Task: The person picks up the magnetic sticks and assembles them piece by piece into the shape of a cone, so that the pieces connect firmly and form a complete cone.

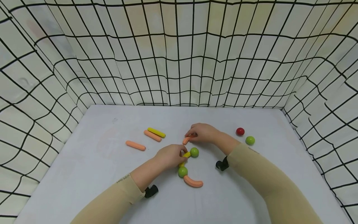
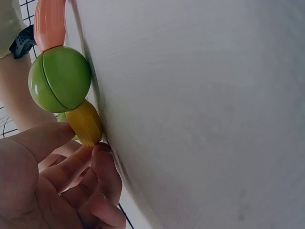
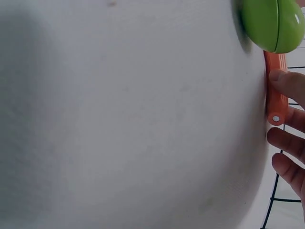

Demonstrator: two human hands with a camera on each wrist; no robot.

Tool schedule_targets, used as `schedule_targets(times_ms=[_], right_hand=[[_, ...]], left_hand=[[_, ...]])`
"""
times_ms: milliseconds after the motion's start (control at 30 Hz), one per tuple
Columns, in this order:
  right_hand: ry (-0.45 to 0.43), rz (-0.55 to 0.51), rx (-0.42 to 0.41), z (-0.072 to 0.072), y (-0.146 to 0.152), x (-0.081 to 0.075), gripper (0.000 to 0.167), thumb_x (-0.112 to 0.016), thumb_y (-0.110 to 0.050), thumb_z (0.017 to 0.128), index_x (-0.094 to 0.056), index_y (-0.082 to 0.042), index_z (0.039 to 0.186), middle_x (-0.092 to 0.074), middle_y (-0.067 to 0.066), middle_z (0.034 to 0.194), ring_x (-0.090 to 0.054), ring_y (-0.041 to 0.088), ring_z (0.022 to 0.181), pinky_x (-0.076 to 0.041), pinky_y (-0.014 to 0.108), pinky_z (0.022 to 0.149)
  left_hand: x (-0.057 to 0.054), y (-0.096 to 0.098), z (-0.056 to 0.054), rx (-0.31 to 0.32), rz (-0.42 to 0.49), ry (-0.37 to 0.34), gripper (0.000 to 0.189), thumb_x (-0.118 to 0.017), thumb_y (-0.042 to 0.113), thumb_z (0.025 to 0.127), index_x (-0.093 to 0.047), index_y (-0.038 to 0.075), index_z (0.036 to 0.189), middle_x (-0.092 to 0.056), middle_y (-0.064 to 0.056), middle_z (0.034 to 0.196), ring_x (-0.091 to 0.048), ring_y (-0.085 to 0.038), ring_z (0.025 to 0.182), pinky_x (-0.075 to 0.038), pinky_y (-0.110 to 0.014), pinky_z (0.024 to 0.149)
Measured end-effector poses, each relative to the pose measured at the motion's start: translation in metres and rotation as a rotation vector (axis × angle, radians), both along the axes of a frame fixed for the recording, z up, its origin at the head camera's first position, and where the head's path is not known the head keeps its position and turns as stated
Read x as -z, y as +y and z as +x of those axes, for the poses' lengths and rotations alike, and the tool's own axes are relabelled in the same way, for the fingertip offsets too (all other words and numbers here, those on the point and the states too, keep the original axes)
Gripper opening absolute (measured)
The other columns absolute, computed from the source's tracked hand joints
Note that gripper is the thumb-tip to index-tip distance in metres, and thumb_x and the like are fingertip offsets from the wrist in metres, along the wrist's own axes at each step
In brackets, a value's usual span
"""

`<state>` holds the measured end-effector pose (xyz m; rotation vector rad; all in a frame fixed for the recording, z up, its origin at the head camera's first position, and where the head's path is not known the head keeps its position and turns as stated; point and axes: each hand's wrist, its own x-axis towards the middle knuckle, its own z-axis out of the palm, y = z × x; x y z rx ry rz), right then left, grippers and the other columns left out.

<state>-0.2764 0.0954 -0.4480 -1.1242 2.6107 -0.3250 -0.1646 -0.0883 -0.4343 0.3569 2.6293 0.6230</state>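
Observation:
My left hand pinches a yellow curved stick between thumb and fingers, low over the white table. One green ball sits at the stick's near end and another green ball at its far end. From the nearer ball runs a curved orange stick; in the left wrist view the ball lies between the orange stick and the yellow stick. Farther back, my right hand pinches another orange stick, whose end shows a small silvery disc. A green ball overlaps its other end.
Left of the hands lie an orange stick, a second orange one and a yellow stick beside it. A red ball and a green ball rest at the right. Black netting encloses the table's back and sides.

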Motion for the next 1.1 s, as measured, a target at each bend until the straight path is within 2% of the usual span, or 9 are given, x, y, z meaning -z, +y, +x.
schedule_targets(times_ms=[333, 633, 767, 1100], right_hand=[[0.003, -0.020, 0.109, 0.008, 0.011, -0.002, 0.026, -0.073, -0.036, 0.091, -0.074, -0.024, 0.114, -0.063, -0.009, 0.091, -0.054, 0.011, 0.081, -0.046, 0.028, 0.074], [0.037, -0.017, 0.195, 0.019, 0.030, -0.002, 0.027, -0.074, -0.035, 0.090, -0.074, -0.022, 0.113, -0.068, -0.007, 0.099, -0.058, 0.011, 0.088, -0.049, 0.032, 0.082], [0.039, -0.025, 0.234, 0.025, 0.040, -0.003, 0.029, -0.074, -0.036, 0.090, -0.074, -0.020, 0.113, -0.069, -0.006, 0.100, -0.058, 0.011, 0.086, -0.050, 0.033, 0.082], [0.008, -0.006, 0.278, 0.043, 0.064, -0.006, 0.029, -0.076, -0.036, 0.088, -0.074, -0.020, 0.113, -0.068, -0.008, 0.096, -0.057, 0.012, 0.083, -0.050, 0.033, 0.079]], left_hand=[[-0.002, 0.001, 0.000, -0.002, -0.007, -0.003, 0.028, -0.072, 0.029, 0.091, -0.069, 0.017, 0.116, -0.061, 0.006, 0.083, -0.055, -0.012, 0.069, -0.044, -0.030, 0.063], [-0.003, 0.002, -0.001, -0.006, 0.007, -0.007, 0.029, -0.072, 0.030, 0.091, -0.068, 0.016, 0.115, -0.060, 0.005, 0.080, -0.055, -0.012, 0.067, -0.043, -0.030, 0.062], [-0.003, 0.002, -0.003, -0.013, 0.008, -0.007, 0.031, -0.072, 0.032, 0.091, -0.068, 0.016, 0.117, -0.060, 0.005, 0.081, -0.055, -0.012, 0.068, -0.043, -0.030, 0.063], [-0.005, 0.006, -0.008, -0.033, 0.029, 0.042, 0.042, -0.072, 0.036, 0.091, -0.064, 0.019, 0.128, -0.066, -0.001, 0.106, -0.057, -0.015, 0.083, -0.049, -0.034, 0.072]])
